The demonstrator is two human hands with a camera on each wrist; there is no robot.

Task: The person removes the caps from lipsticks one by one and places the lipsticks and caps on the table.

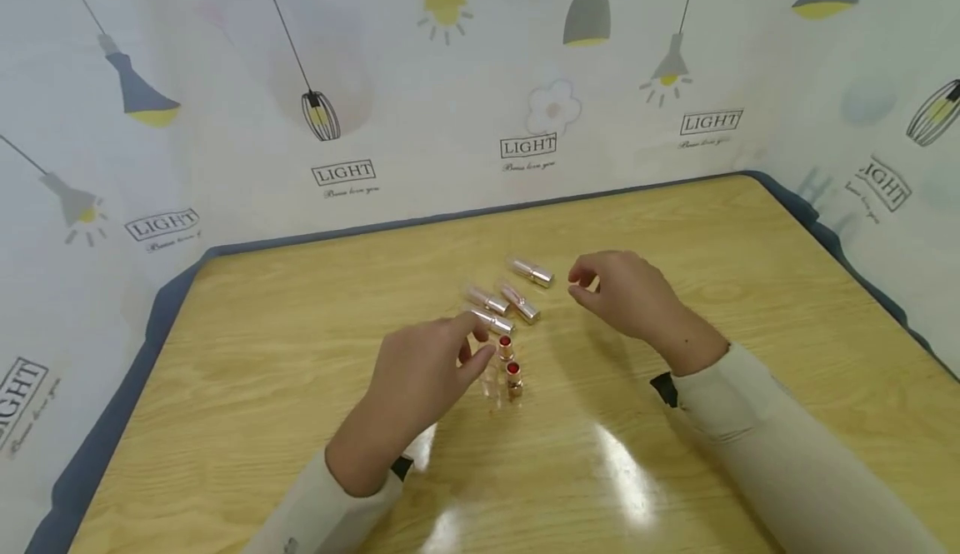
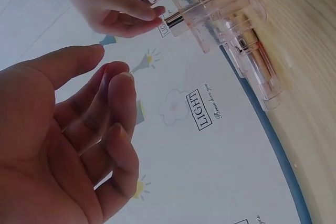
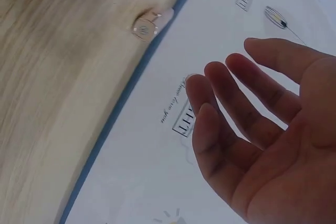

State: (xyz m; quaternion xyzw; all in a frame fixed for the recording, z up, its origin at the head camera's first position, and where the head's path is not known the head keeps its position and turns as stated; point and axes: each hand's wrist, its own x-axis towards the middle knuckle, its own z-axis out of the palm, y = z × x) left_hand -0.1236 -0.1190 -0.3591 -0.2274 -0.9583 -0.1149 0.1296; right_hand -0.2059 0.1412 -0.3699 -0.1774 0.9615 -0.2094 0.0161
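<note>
In the head view, two uncapped lipsticks [image 1: 514,379] stood upright just beside the left hand [image 1: 420,371], probably so their red tips avoided the wooden table [image 1: 300,354]. Four clear-capped lipsticks [image 1: 532,273] lay beyond, between the hands, near the right hand [image 1: 630,300]. In the left wrist view, the left fingers curved loosely, thumb apart, pinching nothing; transparent caps showed gold tubes. In the right wrist view, the right fingers bent slightly, a little spread, holding nothing.
</note>
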